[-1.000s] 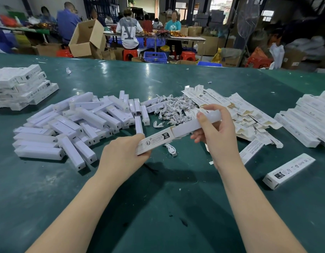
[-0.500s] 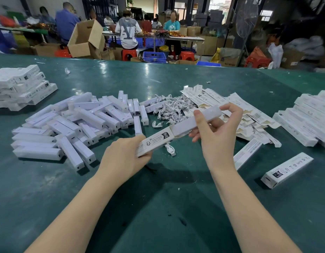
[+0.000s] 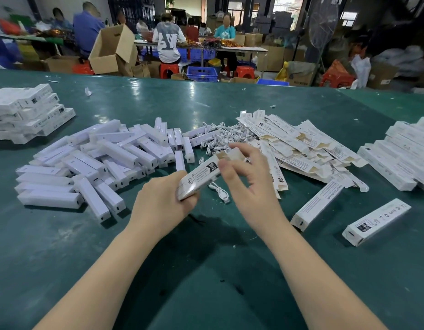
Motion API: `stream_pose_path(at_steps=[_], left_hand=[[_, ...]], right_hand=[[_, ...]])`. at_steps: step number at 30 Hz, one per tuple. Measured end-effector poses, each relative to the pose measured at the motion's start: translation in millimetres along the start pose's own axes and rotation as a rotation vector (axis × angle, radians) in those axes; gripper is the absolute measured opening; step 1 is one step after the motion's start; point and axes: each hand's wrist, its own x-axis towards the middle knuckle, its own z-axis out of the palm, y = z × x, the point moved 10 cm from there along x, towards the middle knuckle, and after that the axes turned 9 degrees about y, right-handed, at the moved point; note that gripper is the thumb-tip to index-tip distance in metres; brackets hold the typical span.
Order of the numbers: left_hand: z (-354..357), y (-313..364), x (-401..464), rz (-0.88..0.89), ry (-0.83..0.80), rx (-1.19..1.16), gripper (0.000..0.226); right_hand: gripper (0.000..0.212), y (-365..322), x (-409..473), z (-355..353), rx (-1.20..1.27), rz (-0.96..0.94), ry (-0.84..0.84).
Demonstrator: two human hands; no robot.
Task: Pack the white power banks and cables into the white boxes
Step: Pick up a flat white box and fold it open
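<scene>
Left hand (image 3: 163, 201) grips box (image 3: 201, 176); right hand (image 3: 250, 184), blurred, fingers spread. Bare worktop (image 3: 206, 270) nearby; power banks (image 3: 99, 163) left, flat boxes (image 3: 308, 148) right.

Your left hand (image 3: 162, 206) curled, gripping near end of white box (image 3: 201, 176). Your right hand (image 3: 250, 186) at its far end, fingers (image 3: 230, 171) spread and motion-blurred; grip unclear. Both forearms bare, converging forward.

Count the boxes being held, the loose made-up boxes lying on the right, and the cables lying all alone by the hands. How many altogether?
Held box: 1
Loose made-up boxes: 2
Lone cable: 1
Total: 4
</scene>
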Motion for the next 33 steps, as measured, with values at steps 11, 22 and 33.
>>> stream_pose_path(at_steps=[11, 22, 33], left_hand=[[-14.7, -9.7, -2.3, -0.144, 0.16, -0.333, 0.013], [19.3, -12.9, -4.9, -0.514, -0.09, -0.82, 0.015], [29.1, -18.4, -9.5, -0.578, -0.167, -0.787, 0.006]], right_hand=[[0.035, 73.8, -1.5, 17.2, -0.764, 0.144, -0.227], [0.01, -2.2, -5.7, 15.4, -0.327, -0.166, -0.012], [0.017, 9.4, -10.4, 34.6, -0.228, -0.152, -0.269]])
